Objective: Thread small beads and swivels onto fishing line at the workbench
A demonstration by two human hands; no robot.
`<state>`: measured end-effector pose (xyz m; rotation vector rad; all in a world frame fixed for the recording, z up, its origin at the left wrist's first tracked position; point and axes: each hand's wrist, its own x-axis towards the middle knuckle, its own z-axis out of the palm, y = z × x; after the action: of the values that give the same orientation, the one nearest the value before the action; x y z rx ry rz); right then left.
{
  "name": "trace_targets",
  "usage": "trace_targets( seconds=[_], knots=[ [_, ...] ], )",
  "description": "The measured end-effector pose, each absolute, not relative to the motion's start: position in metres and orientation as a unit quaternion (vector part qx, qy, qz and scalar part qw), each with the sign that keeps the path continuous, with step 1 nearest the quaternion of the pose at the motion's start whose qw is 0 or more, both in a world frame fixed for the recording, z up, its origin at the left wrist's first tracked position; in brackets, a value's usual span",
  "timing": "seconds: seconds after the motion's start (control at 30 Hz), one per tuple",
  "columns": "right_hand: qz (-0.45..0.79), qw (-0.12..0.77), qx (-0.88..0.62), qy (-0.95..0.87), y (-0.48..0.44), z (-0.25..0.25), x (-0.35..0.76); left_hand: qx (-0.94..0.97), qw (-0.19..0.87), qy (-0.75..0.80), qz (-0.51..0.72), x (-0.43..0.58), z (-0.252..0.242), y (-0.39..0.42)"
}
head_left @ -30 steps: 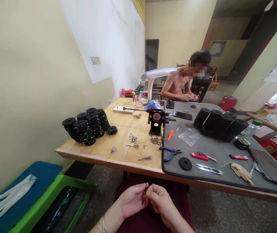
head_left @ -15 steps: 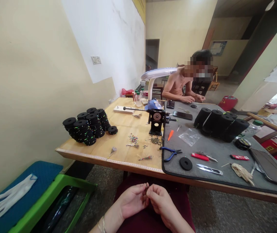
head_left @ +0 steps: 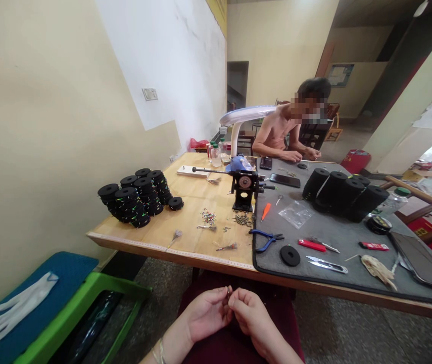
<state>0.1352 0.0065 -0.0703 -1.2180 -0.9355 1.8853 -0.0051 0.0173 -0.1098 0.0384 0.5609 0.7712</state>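
The table [head_left: 189,202] is spreading to both sides of the machine [head_left: 244,189], and the mat [head_left: 337,230] is covering its right part, perhaps sparing the wood. Behind the machine, to its right, a person [head_left: 282,134] is sitting at the far edge. Black stacks are standing left [head_left: 127,202] and right [head_left: 337,192] of the machine, probably being kept aside to leave reaching room in front of it.

In front of the machine, just short of the table's near edge, the hands are meeting over red cloth [head_left: 216,349], likely for a close, steady view. The left hand [head_left: 206,309] is half cupping, palm turned inward; the right hand [head_left: 249,309] is closing thumb against forefinger.

Right of the machine and nearer, pliers [head_left: 272,236], snips [head_left: 327,264] and a disc [head_left: 286,258] are lying within reach, the snips close to the mat's edge. Beads [head_left: 208,216] are lying left-front of the machine, wood showing between them and the left stacks.

Straight before the machine, the left fingertips are seemingly gripping a dark bit [head_left: 229,290], too small to identify; whether the right pinch is sharing it, I cannot tell.
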Motion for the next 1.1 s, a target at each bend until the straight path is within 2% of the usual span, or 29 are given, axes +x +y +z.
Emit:
trace_targets(
  seconds=[1.1],
  knots=[
    [0.752, 0.366, -0.443, -0.324, 0.0059, -0.0728, 0.1380, 0.022, 0.885, 0.274, 0.375, -0.0043, -0.1053, 0.0158]
  ],
)
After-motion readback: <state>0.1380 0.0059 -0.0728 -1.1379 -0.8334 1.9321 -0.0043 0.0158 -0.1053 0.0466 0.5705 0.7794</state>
